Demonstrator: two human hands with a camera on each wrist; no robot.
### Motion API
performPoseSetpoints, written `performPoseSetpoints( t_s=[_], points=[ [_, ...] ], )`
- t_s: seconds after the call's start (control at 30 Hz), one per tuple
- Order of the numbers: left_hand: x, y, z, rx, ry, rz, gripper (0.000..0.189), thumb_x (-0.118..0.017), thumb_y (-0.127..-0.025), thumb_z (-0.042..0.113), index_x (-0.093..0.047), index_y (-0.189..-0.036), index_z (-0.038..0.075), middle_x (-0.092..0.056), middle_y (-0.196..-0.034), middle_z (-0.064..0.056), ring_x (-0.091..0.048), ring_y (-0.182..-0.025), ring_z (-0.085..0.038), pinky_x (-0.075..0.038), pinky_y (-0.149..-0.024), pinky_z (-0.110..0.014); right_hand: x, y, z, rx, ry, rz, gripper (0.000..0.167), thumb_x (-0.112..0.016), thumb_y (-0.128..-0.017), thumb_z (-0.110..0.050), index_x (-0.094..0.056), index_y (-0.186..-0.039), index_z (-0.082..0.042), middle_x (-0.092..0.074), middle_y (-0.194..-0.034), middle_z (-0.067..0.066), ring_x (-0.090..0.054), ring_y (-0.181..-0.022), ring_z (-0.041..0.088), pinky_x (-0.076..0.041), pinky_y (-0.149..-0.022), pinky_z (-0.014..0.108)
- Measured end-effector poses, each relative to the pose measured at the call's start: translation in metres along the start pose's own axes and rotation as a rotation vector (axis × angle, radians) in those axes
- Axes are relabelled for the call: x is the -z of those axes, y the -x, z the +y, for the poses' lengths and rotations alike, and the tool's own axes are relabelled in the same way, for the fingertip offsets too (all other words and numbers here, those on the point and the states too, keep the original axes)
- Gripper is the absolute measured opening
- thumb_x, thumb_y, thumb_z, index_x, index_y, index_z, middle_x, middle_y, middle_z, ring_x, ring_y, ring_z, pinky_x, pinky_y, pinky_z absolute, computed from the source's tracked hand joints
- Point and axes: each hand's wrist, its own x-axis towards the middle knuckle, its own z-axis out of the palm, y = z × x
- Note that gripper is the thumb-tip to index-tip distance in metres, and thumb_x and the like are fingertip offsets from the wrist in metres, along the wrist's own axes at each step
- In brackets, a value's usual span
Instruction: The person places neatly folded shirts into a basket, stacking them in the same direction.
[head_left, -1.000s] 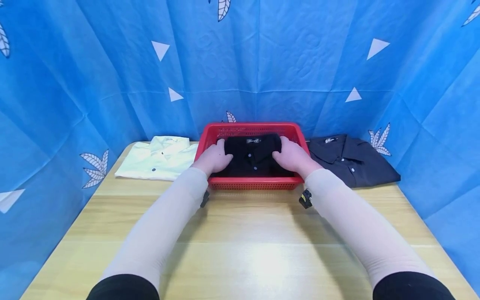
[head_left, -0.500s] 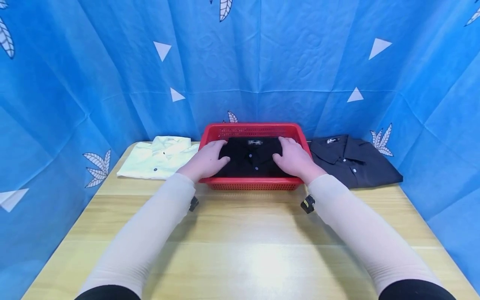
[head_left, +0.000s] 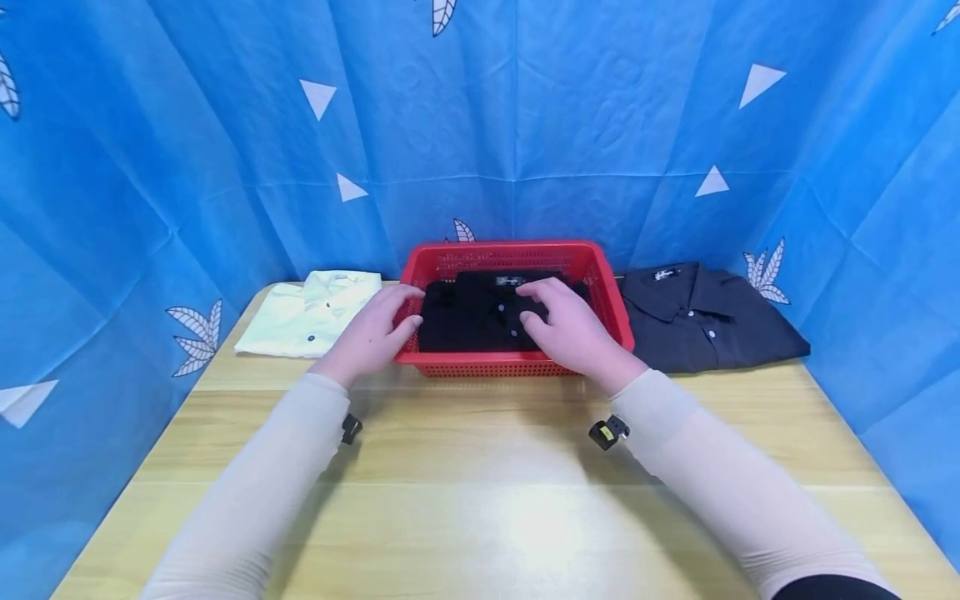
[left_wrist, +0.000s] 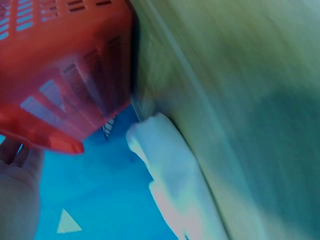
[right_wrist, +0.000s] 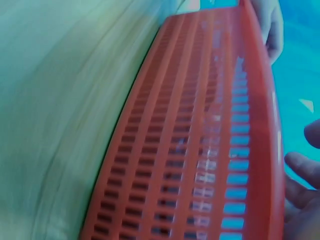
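A folded black button shirt point(head_left: 465, 323) with a label at its collar lies inside the red plastic basket point(head_left: 487, 358). At the basket's left rim is my left hand point(head_left: 369, 335), thumb and fingers spread apart and nothing between them. My right hand point(head_left: 567, 327) hovers over the right part of the shirt, its fingers loosely bent and holding nothing. In the left wrist view, the fingers point(left_wrist: 22, 162) show just beyond the basket's corner. The right wrist view has bent fingers point(right_wrist: 302, 170) above the slotted basket wall point(right_wrist: 175, 145).
To the left of the basket lies a folded white shirt point(head_left: 288, 325). On its right is a folded dark grey shirt point(head_left: 697, 329), close to the rim. A blue patterned curtain point(head_left: 517, 125) hangs behind the wooden table point(head_left: 465, 467).
Both hands have let go of the black shirt's sides. The left hand has moved left to the basket's rim, and the right has shifted left over the shirt.
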Motion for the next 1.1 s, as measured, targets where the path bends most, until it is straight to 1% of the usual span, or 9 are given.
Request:
performPoseSetpoints(
  t_s=[0.13,0.23,0.33,0.47,0.6,0.73,0.83,1.0,1.1],
  points=[
    [0.003,0.003,-0.011,0.02,0.021,0.029,0.049,-0.064,-0.099,0.025,-0.051,-0.144,0.011,-0.047,-0.148,-0.008,-0.041,-0.138,-0.028,-0.037,-0.112,-0.054,-0.008,0.003,-0.011,0.052,-0.088,0.005,0.039,-0.059,-0.099,-0.02,-0.06,-0.138,-0.014,-0.055,-0.137,0.001,-0.063,-0.101,0.017,-0.053,-0.093,0.039],
    [0.003,0.004,-0.018,0.031,0.03,0.039,0.048,-0.064,-0.099,0.026,-0.051,-0.143,0.013,-0.047,-0.147,-0.007,-0.042,-0.137,-0.028,-0.038,-0.111,-0.055,-0.016,0.006,-0.019,0.11,-0.153,0.002,0.038,-0.06,-0.099,-0.017,-0.062,-0.137,-0.014,-0.055,-0.14,0.0,-0.065,-0.095,0.014,-0.055,-0.087,0.036],
    [0.002,0.006,-0.027,0.055,0.061,0.046,0.045,-0.059,-0.102,0.03,-0.051,-0.143,0.014,-0.048,-0.146,-0.007,-0.046,-0.133,-0.032,-0.041,-0.108,-0.056,-0.025,0.009,-0.029,0.183,-0.205,-0.017,0.037,-0.06,-0.098,-0.012,-0.063,-0.135,-0.013,-0.056,-0.141,0.002,-0.067,-0.098,0.013,-0.055,-0.088,0.034],
    [0.002,0.012,-0.037,0.125,0.102,0.055,0.048,-0.054,-0.104,0.037,-0.049,-0.146,0.014,-0.048,-0.146,-0.009,-0.049,-0.128,-0.038,-0.043,-0.103,-0.059,-0.037,0.012,-0.042,0.274,-0.287,-0.075,0.035,-0.06,-0.098,-0.007,-0.065,-0.132,-0.007,-0.058,-0.138,0.005,-0.066,-0.109,0.015,-0.054,-0.093,0.029],
    [0.005,0.016,-0.046,0.188,0.103,0.09,0.051,-0.052,-0.105,0.038,-0.047,-0.148,0.011,-0.046,-0.148,-0.013,-0.044,-0.134,-0.039,-0.039,-0.107,-0.06,-0.049,0.017,-0.053,0.334,-0.333,-0.158,0.033,-0.061,-0.099,-0.008,-0.066,-0.131,-0.007,-0.06,-0.136,0.002,-0.058,-0.121,0.009,-0.052,-0.097,0.029],
    [0.011,0.022,-0.057,0.259,0.092,0.137,0.052,-0.05,-0.106,0.037,-0.046,-0.148,0.006,-0.045,-0.148,-0.016,-0.039,-0.139,-0.037,-0.033,-0.112,-0.058,-0.064,0.019,-0.062,0.372,-0.272,-0.275,0.034,-0.06,-0.1,-0.015,-0.065,-0.134,-0.013,-0.06,-0.135,-0.005,-0.052,-0.125,0.004,-0.047,-0.103,0.029],
    [0.017,0.026,-0.065,0.313,0.075,0.163,0.051,-0.048,-0.106,0.034,-0.045,-0.146,0.001,-0.045,-0.147,-0.021,-0.038,-0.14,-0.039,-0.03,-0.114,-0.057,-0.077,0.019,-0.066,0.389,-0.195,-0.375,0.038,-0.059,-0.102,-0.022,-0.062,-0.139,-0.015,-0.057,-0.139,-0.005,-0.049,-0.13,0.006,-0.042,-0.107,0.028],
    [0.027,0.034,-0.08,0.389,0.064,0.193,0.051,-0.048,-0.106,0.028,-0.044,-0.145,-0.004,-0.043,-0.145,-0.028,-0.037,-0.138,-0.045,-0.028,-0.113,-0.059,-0.096,0.018,-0.074,0.334,-0.095,-0.516,0.048,-0.056,-0.103,-0.032,-0.052,-0.149,-0.017,-0.048,-0.151,-0.001,-0.04,-0.14,0.012,-0.035,-0.114,0.033],
    [0.033,0.038,-0.089,0.44,0.082,0.171,0.055,-0.046,-0.106,0.032,-0.041,-0.147,-0.004,-0.04,-0.147,-0.03,-0.035,-0.139,-0.047,-0.027,-0.114,-0.061,-0.105,0.018,-0.079,0.288,-0.061,-0.573,0.054,-0.056,-0.102,-0.034,-0.047,-0.153,-0.017,-0.043,-0.155,-0.001,-0.035,-0.144,0.014,-0.031,-0.117,0.036]
  ],
)
